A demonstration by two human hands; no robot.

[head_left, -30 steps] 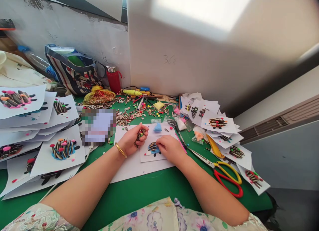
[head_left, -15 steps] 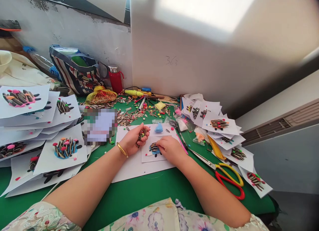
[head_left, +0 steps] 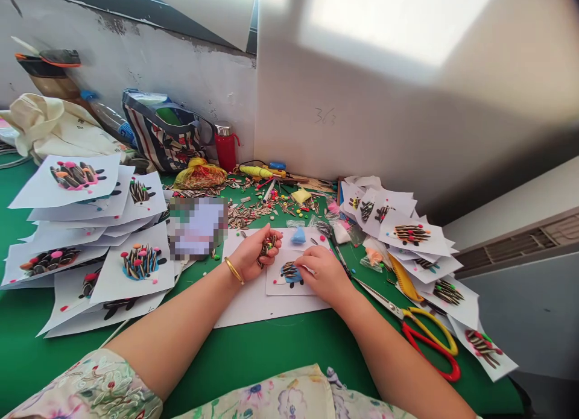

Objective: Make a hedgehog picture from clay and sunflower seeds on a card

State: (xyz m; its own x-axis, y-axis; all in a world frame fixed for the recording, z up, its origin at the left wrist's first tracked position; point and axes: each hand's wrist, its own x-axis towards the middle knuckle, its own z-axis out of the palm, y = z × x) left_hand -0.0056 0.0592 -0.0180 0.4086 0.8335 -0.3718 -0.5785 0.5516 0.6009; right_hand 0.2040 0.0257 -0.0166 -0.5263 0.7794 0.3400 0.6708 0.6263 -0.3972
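Note:
My left hand (head_left: 248, 256) is cupped around a handful of striped sunflower seeds (head_left: 268, 246) with a few coloured balls among them. My right hand (head_left: 324, 275) is over a small white card (head_left: 277, 287), its fingertips pinched at the right side of a blue clay hedgehog (head_left: 294, 275). Seeds stand in rows on the hedgehog, with dark feet below and a red dot at its nose. Whatever is between those fingertips is too small to make out. The card lies on a larger white sheet (head_left: 239, 307). Behind it sits a lump of blue clay (head_left: 298, 236).
Finished-looking hedgehog cards are piled at left (head_left: 136, 286) and right (head_left: 452, 295). Red-and-yellow scissors (head_left: 407, 313) lie right of my right hand. Loose seeds (head_left: 248, 213), a red flask (head_left: 226, 148), a striped bag (head_left: 158, 132) and a blurred-out rectangle (head_left: 198, 226) stand or lie behind.
The view has turned left, so everything sits further right in the picture. My right fingertips have shifted slightly on the hedgehog, and more of its seeds show. My left hand keeps its handful.

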